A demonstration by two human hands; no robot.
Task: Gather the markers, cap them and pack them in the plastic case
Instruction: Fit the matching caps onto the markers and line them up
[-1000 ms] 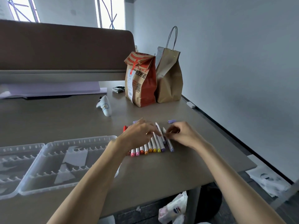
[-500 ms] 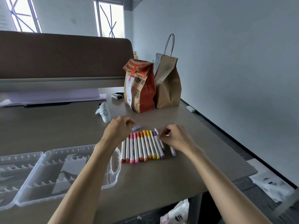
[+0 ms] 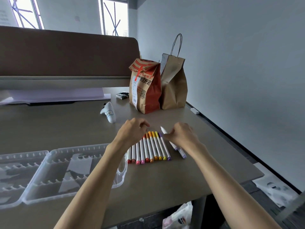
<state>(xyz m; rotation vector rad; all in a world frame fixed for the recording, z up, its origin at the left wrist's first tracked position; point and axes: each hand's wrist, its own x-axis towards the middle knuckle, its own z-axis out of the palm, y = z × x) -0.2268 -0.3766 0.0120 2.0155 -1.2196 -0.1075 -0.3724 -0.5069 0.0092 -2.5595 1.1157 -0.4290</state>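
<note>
A row of several capped markers [image 3: 149, 150], red through orange and yellow to purple, lies side by side on the brown table [image 3: 189, 176]. My right hand [image 3: 180, 135] grips a white marker with its bare tip [image 3: 162, 129] pointing up and away. Another purple-ended marker [image 3: 182, 154] lies loose beside it. My left hand [image 3: 132, 131] hovers over the far ends of the row, its fingers pinched where a purple cap lay; the cap itself is hidden. The clear plastic case [image 3: 79, 148] lies open at the left, with its slots bare.
A white controller [image 3: 109, 113] lies behind the markers. A red-and-brown paper bag [image 3: 146, 90] and a brown handled bag [image 3: 175, 86] stand at the back right, with a small dark packet [image 3: 122, 95] beside them. The table's right edge runs close to the markers.
My right hand has lifted the uncapped marker, so its tip now points upward. My left hand closed over the spot where the purple cap lay, and the cap is out of sight.
</note>
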